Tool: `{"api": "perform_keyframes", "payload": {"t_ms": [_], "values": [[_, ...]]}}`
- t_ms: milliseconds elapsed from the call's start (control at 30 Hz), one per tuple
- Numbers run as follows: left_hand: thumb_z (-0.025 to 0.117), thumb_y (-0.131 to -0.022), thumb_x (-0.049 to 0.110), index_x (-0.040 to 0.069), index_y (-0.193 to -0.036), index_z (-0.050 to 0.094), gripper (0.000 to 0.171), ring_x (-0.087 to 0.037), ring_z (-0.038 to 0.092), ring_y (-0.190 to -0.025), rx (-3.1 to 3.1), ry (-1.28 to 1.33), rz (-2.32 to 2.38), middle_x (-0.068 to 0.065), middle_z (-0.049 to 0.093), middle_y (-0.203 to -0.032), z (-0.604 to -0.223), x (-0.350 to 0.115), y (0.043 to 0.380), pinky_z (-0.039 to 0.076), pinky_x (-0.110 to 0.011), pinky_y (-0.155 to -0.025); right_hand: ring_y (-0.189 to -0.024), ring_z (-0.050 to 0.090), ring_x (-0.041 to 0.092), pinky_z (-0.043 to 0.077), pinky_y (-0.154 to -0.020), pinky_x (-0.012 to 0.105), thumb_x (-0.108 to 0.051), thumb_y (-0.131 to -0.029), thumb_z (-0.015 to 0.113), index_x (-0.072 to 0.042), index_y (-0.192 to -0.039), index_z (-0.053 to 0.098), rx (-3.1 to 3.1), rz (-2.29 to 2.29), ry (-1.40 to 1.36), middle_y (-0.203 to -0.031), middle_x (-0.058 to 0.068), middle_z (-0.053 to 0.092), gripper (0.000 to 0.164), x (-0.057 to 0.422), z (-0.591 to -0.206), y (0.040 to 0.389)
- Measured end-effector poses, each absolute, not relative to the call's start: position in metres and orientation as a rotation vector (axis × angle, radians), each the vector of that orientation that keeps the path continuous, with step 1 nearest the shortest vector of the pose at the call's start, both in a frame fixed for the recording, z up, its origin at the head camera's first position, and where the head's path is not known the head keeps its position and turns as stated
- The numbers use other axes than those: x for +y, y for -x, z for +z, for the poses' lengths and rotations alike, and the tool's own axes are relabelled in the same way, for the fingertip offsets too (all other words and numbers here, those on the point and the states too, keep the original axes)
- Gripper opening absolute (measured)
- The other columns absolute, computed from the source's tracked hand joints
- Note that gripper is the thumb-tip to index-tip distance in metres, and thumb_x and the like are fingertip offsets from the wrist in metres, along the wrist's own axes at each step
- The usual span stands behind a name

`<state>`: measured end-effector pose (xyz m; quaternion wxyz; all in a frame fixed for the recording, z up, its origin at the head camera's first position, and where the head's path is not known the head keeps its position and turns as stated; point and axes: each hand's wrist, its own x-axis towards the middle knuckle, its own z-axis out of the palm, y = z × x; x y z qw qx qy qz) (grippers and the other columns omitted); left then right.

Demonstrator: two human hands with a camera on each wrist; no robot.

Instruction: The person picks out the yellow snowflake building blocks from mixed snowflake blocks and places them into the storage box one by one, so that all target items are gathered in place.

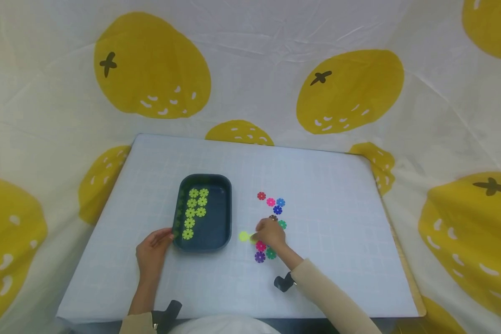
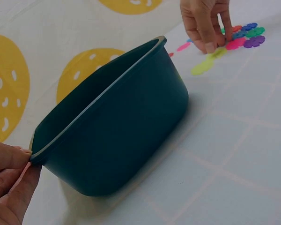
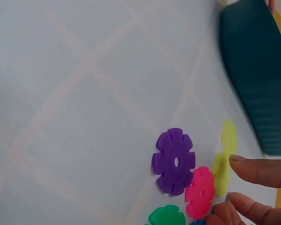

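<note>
My left hand (image 1: 150,253) pinches the near left rim of a dark teal tray (image 1: 219,222), thumb and fingers at its edge in the left wrist view. Several yellow-green flower-shaped plastic discs (image 1: 202,201) lie in two columns on the tray's left side. Right of the tray, my right hand (image 1: 271,233) has its thumb and index finger at a yellow-green disc (image 3: 220,174). Another yellow-green disc (image 1: 244,236) lies just left of those fingertips, overlapping the first in the right wrist view. A pink disc (image 3: 200,192) and a purple disc (image 3: 174,161) lie close by.
Beyond my right hand lie a red disc (image 1: 261,196), a pink one, a light blue disc (image 1: 280,202), a dark blue one and a partly covered brown disc (image 1: 273,217). Green discs (image 1: 271,253) sit beside the hand. A patterned cloth (image 1: 250,69) hangs behind the table (image 1: 338,255).
</note>
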<state>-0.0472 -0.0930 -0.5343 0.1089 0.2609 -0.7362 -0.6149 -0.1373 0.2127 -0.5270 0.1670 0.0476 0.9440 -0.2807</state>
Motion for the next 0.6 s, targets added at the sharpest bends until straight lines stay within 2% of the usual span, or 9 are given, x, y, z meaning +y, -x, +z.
{"api": "perform_keyframes", "payload": {"t_ms": [300, 600], "values": [[0.074, -0.089, 0.008, 0.002, -0.112, 0.071, 0.024, 0.013, 0.061, -0.088, -2.166, -0.763, -1.815, -0.018, 0.071, -0.118, -0.535, -0.093, 0.046, 0.05, -0.003, -0.079, -0.073, 0.057, 0.019, 0.055, -0.068, 0.039, -0.021, -0.074, 0.086, -0.008, -0.097, 0.068, 2.735, -0.713, -0.105, -0.088, 0.006, 0.066, 0.032, 0.205, -0.531, 0.13], [0.073, -0.088, 0.005, 0.001, -0.112, 0.07, 0.024, 0.013, 0.061, -0.088, -2.155, -0.746, -1.819, -0.019, 0.07, -0.118, -0.536, -0.092, 0.046, 0.05, -0.003, -0.079, -0.068, 0.056, 0.018, 0.057, -0.064, 0.034, -0.015, -0.077, 0.083, -0.006, -0.095, 0.067, 2.74, -0.743, -0.067, -0.084, 0.006, 0.064, 0.026, 0.202, -0.532, 0.125]]}}
